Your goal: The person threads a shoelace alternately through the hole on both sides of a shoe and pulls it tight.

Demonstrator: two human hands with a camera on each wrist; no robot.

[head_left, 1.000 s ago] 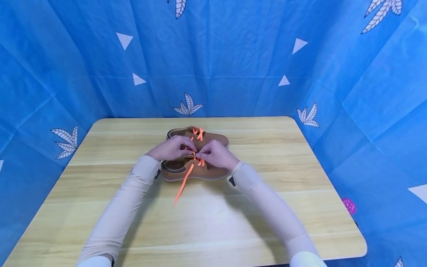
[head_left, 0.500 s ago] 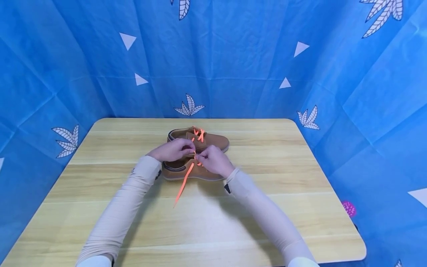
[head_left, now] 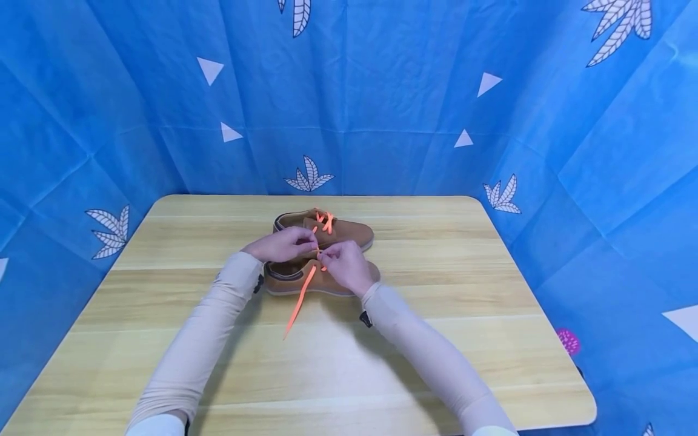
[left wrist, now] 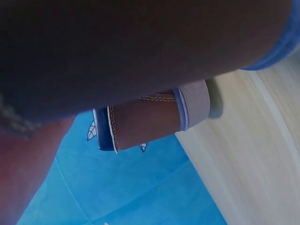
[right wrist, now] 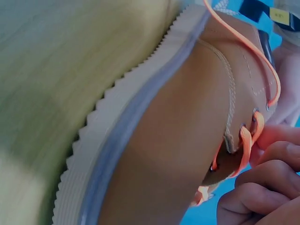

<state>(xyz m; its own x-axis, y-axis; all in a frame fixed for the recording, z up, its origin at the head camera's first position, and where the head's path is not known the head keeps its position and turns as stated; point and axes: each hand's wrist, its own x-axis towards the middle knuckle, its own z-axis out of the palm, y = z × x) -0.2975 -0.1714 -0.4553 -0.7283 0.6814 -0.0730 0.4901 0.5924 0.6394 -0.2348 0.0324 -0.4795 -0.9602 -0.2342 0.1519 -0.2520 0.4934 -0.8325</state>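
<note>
Two brown shoes with orange laces lie side by side, toes to the right, in the head view. At the near shoe (head_left: 283, 284) both hands meet over the lace opening. My left hand (head_left: 286, 243) pinches the orange shoelace (right wrist: 246, 145) near the far-side eyelets. Close beside it, my right hand (head_left: 348, 265) pinches the same lace, fingers curled in the right wrist view. A loose lace end (head_left: 297, 306) hangs over the near side onto the table. The fingertips partly cover the lace between them. A shoe's heel (left wrist: 145, 119) shows in the left wrist view.
The far shoe (head_left: 354, 231) stands just behind the near one, its lace threaded through the upper eyelets. Both are on a light wooden table (head_left: 436, 242). A blue patterned curtain (head_left: 382, 91) surrounds the table's back and sides.
My right hand has shifted slightly left and down toward the near shoe, uncovering more of the far shoe's toe. My left hand stays nearly in place, still pinching the shoelace.
</note>
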